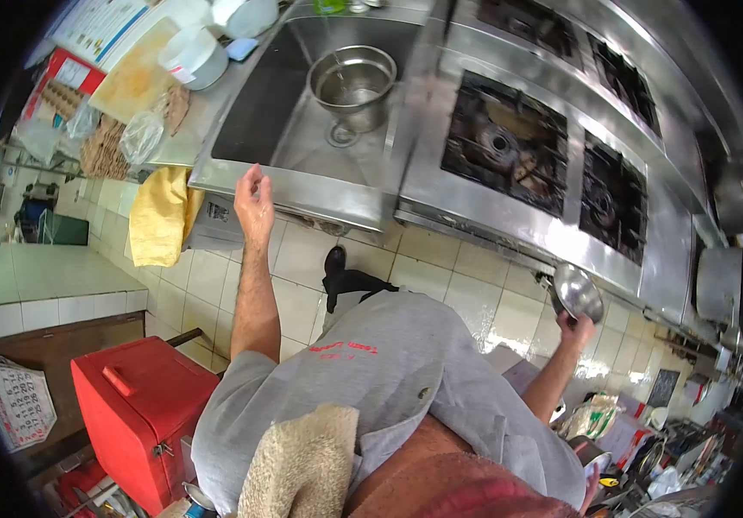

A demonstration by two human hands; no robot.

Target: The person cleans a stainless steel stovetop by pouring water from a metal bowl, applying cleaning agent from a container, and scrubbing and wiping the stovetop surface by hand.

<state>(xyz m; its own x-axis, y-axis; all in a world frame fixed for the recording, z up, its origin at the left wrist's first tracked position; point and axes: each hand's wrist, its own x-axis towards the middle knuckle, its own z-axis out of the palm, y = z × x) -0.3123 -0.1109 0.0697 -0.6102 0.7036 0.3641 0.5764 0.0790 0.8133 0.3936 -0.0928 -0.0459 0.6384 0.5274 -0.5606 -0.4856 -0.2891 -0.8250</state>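
Note:
My right hand [577, 328] grips the rim of a small shiny metal bowl [578, 292], held tilted in front of the stove's lower right edge. My left hand [255, 203] is raised near the front left edge of the steel sink [294, 177], and its fingers are partly bent, apart, with nothing in them. Inside the sink basin stands a larger metal pot [352, 86], upright, with a thin stream of water running into it. The drain [342, 134] shows just below the pot.
Gas burners [499, 142] lie right of the sink. A white tub [192, 59] and cutting board [134, 73] occupy the left counter. A yellow cloth [160, 216] hangs below. A red box [138, 414] stands lower left; pots [721, 285] are at far right.

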